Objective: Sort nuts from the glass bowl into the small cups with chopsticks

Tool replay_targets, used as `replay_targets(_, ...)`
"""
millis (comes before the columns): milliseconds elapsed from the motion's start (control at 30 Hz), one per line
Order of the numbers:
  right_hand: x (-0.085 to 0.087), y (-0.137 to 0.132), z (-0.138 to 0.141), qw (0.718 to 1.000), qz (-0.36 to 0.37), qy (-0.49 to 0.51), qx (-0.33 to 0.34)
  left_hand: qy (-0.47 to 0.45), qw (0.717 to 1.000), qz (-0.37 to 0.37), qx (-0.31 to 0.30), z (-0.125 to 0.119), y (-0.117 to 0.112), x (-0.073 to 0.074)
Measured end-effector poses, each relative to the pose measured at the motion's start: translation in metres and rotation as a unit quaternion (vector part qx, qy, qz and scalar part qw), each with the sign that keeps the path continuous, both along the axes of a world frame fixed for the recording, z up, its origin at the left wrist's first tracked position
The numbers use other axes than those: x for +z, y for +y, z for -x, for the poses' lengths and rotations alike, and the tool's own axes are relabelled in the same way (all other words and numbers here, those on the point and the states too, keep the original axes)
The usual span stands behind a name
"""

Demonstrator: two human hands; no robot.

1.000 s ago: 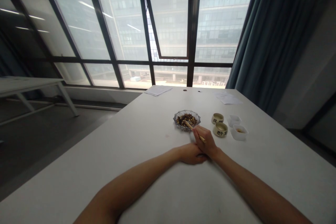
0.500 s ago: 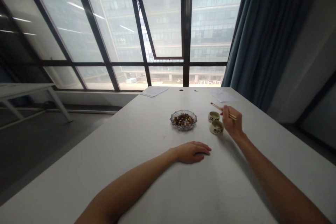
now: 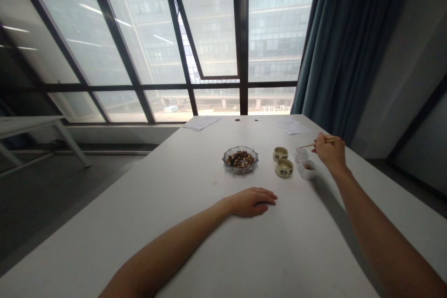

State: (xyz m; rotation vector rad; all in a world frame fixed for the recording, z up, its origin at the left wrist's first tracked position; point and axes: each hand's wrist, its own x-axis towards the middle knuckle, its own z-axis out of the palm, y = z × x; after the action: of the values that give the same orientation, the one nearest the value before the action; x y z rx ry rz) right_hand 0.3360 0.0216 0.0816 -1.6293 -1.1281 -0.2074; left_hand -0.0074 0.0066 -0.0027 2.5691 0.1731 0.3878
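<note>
My right hand (image 3: pixel 330 152) holds a pair of wooden chopsticks (image 3: pixel 316 144) level, their tips reaching left over the rear of two small white square dishes (image 3: pixel 301 154). The front white dish (image 3: pixel 307 169) holds a little brownish sauce. Left of these stand two cream cups with black characters (image 3: pixel 280 153) (image 3: pixel 284 168). A cut-glass dish (image 3: pixel 240 159) filled with dark food pieces sits further left. My left hand (image 3: pixel 253 202) rests flat on the white table (image 3: pixel 307 247), holding nothing, nearest the glass dish but apart from it.
Sheets of paper (image 3: pixel 201 122) (image 3: pixel 292 126) lie at the table's far edge. Behind it are large windows (image 3: pixel 209 42) and a dark teal curtain (image 3: pixel 338 46). A second white table (image 3: pixel 24 125) stands at the left.
My right hand has moved from over the glass dish, past the cups, to above the white dishes, carrying the chopsticks. My left hand has shifted little and lies flat.
</note>
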Motion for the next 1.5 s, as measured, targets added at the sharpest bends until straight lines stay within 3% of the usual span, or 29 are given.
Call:
replay_targets(167,0.012,-0.007,0.018,0.997,-0.029,0.062,0.033,0.003,1.0,0.001,0.002,-0.001,0.0,0.001)
replay_targets(333,0.015,-0.014,0.068,0.963,-0.083,0.154,0.207,-0.005,1.0,-0.005,-0.002,-0.001,0.0,0.0)
replay_targets(467,-0.007,-0.012,0.115,0.906,-0.031,0.244,0.344,-0.006,1.0,-0.005,0.0,-0.001,-0.001,0.001)
replay_targets(633,-0.049,-0.002,0.154,0.858,0.008,0.301,0.415,-0.004,1.0,-0.004,0.004,0.0,-0.002,0.002)
replay_targets(767,-0.07,0.005,0.169,0.851,0.004,0.322,0.414,-0.006,1.0,-0.001,0.003,0.0,-0.002,0.002)
replay_targets(967,-0.084,0.01,0.177,0.852,0.0,0.34,0.399,-0.011,1.0,0.0,0.001,-0.002,-0.002,0.001)
replay_targets(1233,-0.093,0.01,0.185,0.833,0.004,0.388,0.395,-0.011,1.0,-0.011,-0.004,-0.003,-0.001,0.0)
replay_targets(1500,-0.098,0.008,0.19,0.833,-0.008,0.391,0.391,-0.004,1.0,-0.01,-0.005,-0.003,0.0,0.002)
